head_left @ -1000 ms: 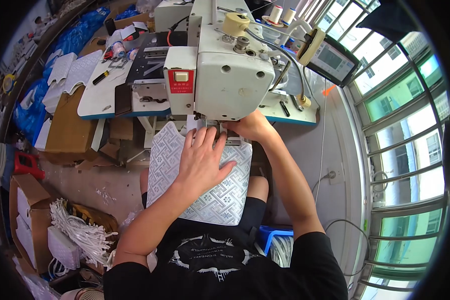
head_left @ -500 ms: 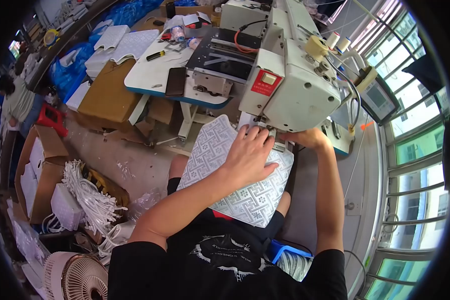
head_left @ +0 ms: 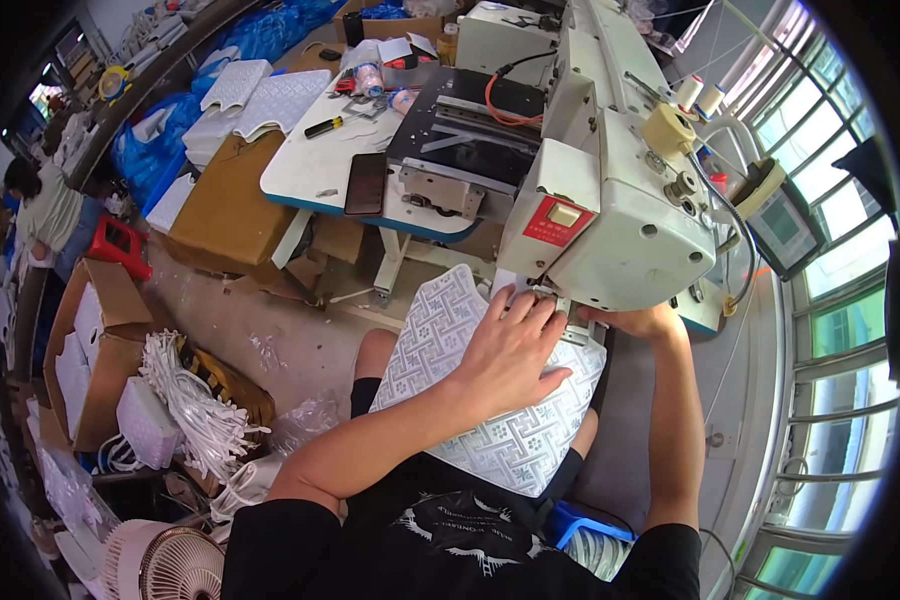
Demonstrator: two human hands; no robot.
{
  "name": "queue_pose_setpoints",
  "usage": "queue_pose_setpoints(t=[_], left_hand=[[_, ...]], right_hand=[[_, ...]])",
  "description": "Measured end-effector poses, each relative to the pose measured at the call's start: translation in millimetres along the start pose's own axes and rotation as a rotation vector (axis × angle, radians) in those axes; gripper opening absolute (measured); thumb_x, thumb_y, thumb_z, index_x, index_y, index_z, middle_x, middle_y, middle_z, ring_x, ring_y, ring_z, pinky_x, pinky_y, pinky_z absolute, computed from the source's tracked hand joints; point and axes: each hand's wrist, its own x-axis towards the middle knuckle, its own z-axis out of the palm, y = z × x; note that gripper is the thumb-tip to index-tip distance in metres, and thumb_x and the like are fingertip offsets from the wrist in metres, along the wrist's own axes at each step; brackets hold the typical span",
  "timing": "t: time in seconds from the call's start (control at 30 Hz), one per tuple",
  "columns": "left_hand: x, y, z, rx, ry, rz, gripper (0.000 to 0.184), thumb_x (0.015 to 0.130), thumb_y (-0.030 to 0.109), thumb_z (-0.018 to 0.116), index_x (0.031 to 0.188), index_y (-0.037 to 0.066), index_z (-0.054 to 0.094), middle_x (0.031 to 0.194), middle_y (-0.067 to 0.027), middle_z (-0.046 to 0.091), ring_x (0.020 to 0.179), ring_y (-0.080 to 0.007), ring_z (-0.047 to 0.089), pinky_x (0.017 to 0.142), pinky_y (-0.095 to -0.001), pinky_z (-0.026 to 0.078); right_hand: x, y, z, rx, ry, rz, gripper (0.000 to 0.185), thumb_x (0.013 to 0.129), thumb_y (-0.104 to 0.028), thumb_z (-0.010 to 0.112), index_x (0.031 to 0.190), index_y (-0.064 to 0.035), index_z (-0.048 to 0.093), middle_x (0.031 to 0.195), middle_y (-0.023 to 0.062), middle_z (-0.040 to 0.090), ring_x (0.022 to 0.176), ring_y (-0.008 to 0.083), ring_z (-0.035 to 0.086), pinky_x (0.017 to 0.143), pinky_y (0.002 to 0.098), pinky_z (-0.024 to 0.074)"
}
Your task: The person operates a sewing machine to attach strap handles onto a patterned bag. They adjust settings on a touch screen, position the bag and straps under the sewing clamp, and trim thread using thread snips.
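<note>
Jutting out to the left of the left hand point(head_left: 510, 360), there's the free edge of the grey-and-white patterned panel point(head_left: 500, 440), one corner pointing up past the knuckles, the near edge over the lap! Out on that side the floor point(head_left: 195, 300) gives room, as far as the cardboard carton point(head_left: 120, 290). Ahead it's tight: the sewing machine head point(head_left: 635, 235) overhangs just beyond the fingertips, and the blue-edged worktop point(head_left: 300, 165) stands farther off to the left, a phone point(head_left: 366, 184) near its rim. And the hand itself: palm down, fingers slightly fanned, thumb swung well out, lying flat on the panel, nothing clasped! To its right comes the right hand point(head_left: 638, 322), tucked below the machine head near the panel's far right corner, fingertips hidden; whether it grips anything, I cannot tell. Well outside that wrist, barred windows point(head_left: 845, 355); nearer the body, just inside the elbow, a blue basket point(head_left: 575, 522).
</note>
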Motion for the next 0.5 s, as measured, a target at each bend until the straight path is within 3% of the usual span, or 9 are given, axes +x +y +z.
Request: queue_pose_setpoints(t=[0.17,0.23,0.3,0.4,0.5], left_hand=[[1,-7,-5,-0.033,-0.053,-0.015,0.066,0.085,0.047,0.079,0.129,0.001,0.066,0.128,-0.0161,0.062,0.125,-0.0341,0.055,0.118,-0.0521,0.035],[1,-15,-8,-0.030,-0.085,-0.016,0.066,0.086,0.046,0.078,0.133,0.001,0.065,0.134,-0.0167,0.061,0.128,-0.0358,0.054,0.119,-0.0517,0.036],[3,-23,-14,-0.057,-0.118,0.016,0.067,0.087,0.046,0.077,0.135,0.002,0.064,0.137,-0.0170,0.061,0.130,-0.0366,0.054,0.119,-0.0516,0.036],[12,-39,-25,-0.110,-0.234,0.036,0.068,0.089,0.044,0.076,0.141,0.003,0.060,0.145,-0.0166,0.060,0.135,-0.0380,0.053,0.118,-0.0502,0.039],[15,-50,-28,-0.166,-0.301,0.032,0.067,0.090,0.042,0.076,0.140,0.001,0.061,0.146,-0.0165,0.060,0.135,-0.0355,0.055,0.118,-0.0469,0.041]], right_hand=[[7,14,8,0.011,0.000,-0.059,0.052,0.081,-0.027,0.090,0.127,-0.0075,0.073,0.122,0.0140,0.074,0.109,0.0344,0.068,0.095,0.0439,0.0546],[15,43,17,-0.065,0.063,-0.415,0.049,0.082,-0.021,0.087,0.127,-0.0084,0.073,0.124,0.0138,0.074,0.111,0.0339,0.069,0.095,0.0441,0.0553],[18,44,13,-0.073,0.145,-0.464,0.049,0.082,-0.017,0.084,0.129,-0.0093,0.073,0.123,0.0149,0.074,0.112,0.0327,0.069,0.096,0.0446,0.0554],[24,50,10,-0.137,0.156,-0.366,0.052,0.083,-0.016,0.081,0.133,-0.0087,0.071,0.126,0.0163,0.073,0.114,0.0322,0.069,0.098,0.0436,0.0549],[29,38,3,-0.076,-0.020,-0.154,0.060,0.081,-0.016,0.084,0.137,-0.0070,0.068,0.129,0.0170,0.072,0.116,0.0328,0.068,0.100,0.0422,0.0541]])
